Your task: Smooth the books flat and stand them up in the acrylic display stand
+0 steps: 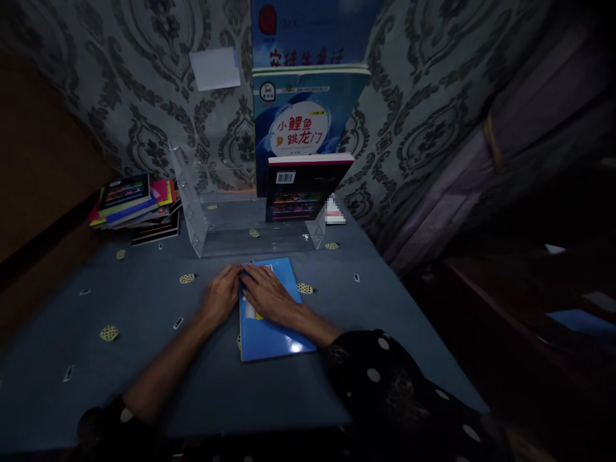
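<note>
A blue book [274,340] lies closed on the table in front of me. On its upper part my right hand [264,292] rests palm down, fingers stretched out towards the top left corner. My left hand [222,293] is at the book's upper left edge, its fingers bent and closed on that edge, close against my right fingertips. The fingers of both hands cover part of the cover picture.
Behind the book stands a clear acrylic rack [226,242]. It holds a dark book [308,192], a blue-green book [308,96] and a taller blue book [317,32]. A pile of books [128,199] lies at the back left. A curtain [447,179] hangs on the right.
</note>
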A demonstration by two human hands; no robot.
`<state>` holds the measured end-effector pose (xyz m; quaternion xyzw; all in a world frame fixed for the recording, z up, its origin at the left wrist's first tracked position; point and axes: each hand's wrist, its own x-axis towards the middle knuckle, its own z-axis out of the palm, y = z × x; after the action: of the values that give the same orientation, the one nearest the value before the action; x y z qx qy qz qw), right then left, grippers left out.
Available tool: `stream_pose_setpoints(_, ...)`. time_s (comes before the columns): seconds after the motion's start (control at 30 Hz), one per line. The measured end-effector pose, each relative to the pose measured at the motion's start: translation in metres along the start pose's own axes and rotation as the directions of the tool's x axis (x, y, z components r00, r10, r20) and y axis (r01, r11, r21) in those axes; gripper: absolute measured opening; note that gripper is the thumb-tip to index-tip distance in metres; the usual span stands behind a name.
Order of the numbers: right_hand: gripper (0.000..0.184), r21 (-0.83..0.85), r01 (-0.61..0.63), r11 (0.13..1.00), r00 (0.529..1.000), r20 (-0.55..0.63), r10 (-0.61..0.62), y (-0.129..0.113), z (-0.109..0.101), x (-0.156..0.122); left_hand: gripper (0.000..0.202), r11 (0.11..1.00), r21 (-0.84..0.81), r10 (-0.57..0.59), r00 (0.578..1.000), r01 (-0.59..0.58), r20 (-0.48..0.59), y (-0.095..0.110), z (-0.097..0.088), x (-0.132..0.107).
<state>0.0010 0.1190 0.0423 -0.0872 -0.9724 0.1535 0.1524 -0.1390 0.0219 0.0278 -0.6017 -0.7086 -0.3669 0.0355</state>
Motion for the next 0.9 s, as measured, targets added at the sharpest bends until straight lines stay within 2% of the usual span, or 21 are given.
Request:
stream_pose_setpoints(0.1,0.037,-0.005,0.002,1.000,1.000,0.008,-0.002,0.000,0.000,0.000,0.035,0.999,0.032,0.015,1.000,-0.015,0.002,-0.002,0.003,-0.002)
stream_pose_setpoints(0.3,0.040,0.003,0.013,1.000,1.000,-0.027,-0.013,0.007,-0.001,-0.005,0.039,0.975,0.222,0.015,0.999,-0.023,0.039,0.002,0.017,-0.006)
stream_pose_setpoints(0.5,0.039,0.007,0.006,1.000,0.999,-0.049,-0.006,0.022,-0.005,-0.021,0.036,0.958,0.280,0.030,0.994,-0.059,0.105,0.021,0.027,0.000)
stream_pose_setpoints(0.63,0.039,-0.007,-0.025,1.000,0.999,-0.038,0.025,0.029,-0.014,-0.029,0.033,0.945,0.327,-0.017,0.988,-0.033,0.151,0.037,0.034,0.009)
stream_pose_setpoints(0.73,0.038,-0.014,-0.044,0.999,0.999,-0.033,0.043,0.031,-0.018,-0.032,0.031,0.947,0.320,-0.031,0.988,-0.019,0.150,0.042,0.038,0.013)
stream_pose_setpoints(0.9,0.039,-0.008,-0.052,0.999,0.998,-0.037,0.052,0.032,-0.017,-0.033,0.038,0.980,0.191,0.041,0.994,-0.059,0.101,0.035,0.040,0.012)
